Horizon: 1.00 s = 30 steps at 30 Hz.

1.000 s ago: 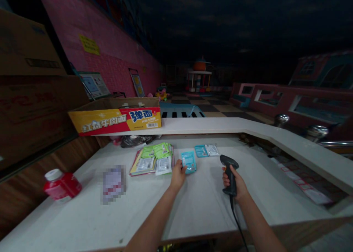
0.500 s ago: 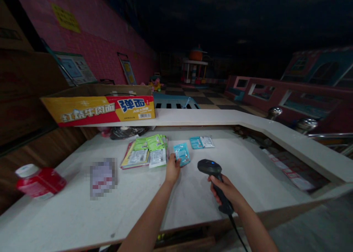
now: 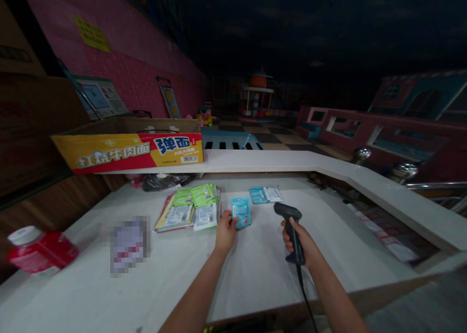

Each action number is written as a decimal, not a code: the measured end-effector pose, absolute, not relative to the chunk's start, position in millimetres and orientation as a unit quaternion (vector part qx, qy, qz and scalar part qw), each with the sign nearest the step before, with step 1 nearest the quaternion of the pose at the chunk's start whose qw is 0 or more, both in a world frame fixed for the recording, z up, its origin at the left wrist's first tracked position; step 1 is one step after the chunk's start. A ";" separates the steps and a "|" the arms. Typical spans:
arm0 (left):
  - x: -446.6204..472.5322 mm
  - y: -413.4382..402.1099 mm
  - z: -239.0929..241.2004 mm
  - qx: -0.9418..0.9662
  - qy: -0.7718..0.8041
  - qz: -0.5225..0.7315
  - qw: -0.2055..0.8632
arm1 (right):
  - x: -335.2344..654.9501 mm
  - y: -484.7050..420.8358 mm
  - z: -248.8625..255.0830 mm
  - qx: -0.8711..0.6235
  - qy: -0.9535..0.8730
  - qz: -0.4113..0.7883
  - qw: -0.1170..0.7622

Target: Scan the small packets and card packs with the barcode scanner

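Note:
Fingers of my left hand [image 3: 226, 232] pinch the lower left edge of a blue packet [image 3: 241, 210] at the middle of the white counter [image 3: 175, 279]. My right hand [image 3: 302, 243] is wrapped round the handle of a black barcode scanner [image 3: 294, 231], its head raised to the right of that packet and its cord hanging toward me. Beyond, a blue-and-white pair of packets [image 3: 265, 194] lies flat. Left of my left hand is a pile of green and white packets [image 3: 200, 201] on top of flat yellow and pink packages [image 3: 166, 216].
A red bottle with a white cap [image 3: 44, 251] lies at the left, near a blurred-out item [image 3: 128, 245]. An open noodle carton [image 3: 134, 153] stands on the raised ledge [image 3: 255, 160] at the back. Papers [image 3: 383, 233] lie under the ledge at right.
The scanner has turned more upright, its head shifted right and its blue light no longer visible. My left hand still holds the blue packet, now turned straighter. The view has tilted slightly.

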<state>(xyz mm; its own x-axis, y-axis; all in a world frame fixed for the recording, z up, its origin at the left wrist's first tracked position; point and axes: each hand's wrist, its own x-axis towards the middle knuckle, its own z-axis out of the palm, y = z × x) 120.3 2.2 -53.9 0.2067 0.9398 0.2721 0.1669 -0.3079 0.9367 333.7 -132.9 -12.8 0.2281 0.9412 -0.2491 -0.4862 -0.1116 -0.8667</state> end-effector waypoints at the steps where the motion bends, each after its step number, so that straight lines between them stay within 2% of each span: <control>1: 119.9 2.4 -54.8 0.657 0.417 0.467 0.421 | 341.3 -125.4 -15.5 -0.446 -0.226 0.584 0.639; 8: 125.8 13.6 -58.0 0.547 0.413 0.495 0.534 | 374.9 -96.9 -50.3 -0.291 -0.172 0.621 0.707; 16: 193.8 53.3 -42.3 0.466 0.393 0.503 0.612 | 385.9 -90.1 -62.5 -0.245 -0.154 0.639 0.712; 26: 243.1 96.9 -50.1 0.523 0.545 0.427 0.497 | 387.6 -87.7 -63.6 -0.220 -0.130 0.654 0.712; 30: 236.6 90.1 -44.4 0.649 0.588 0.346 0.336 | 387.1 -89.7 -59.2 -0.217 -0.104 0.659 0.712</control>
<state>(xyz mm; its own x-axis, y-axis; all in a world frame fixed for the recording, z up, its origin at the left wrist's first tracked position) 236.6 90.1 -44.4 0.0694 0.9961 0.0539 0.5303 -0.0826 0.8438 387.1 -89.7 -59.2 0.1087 0.9844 -0.1383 -0.8939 0.0360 -0.4468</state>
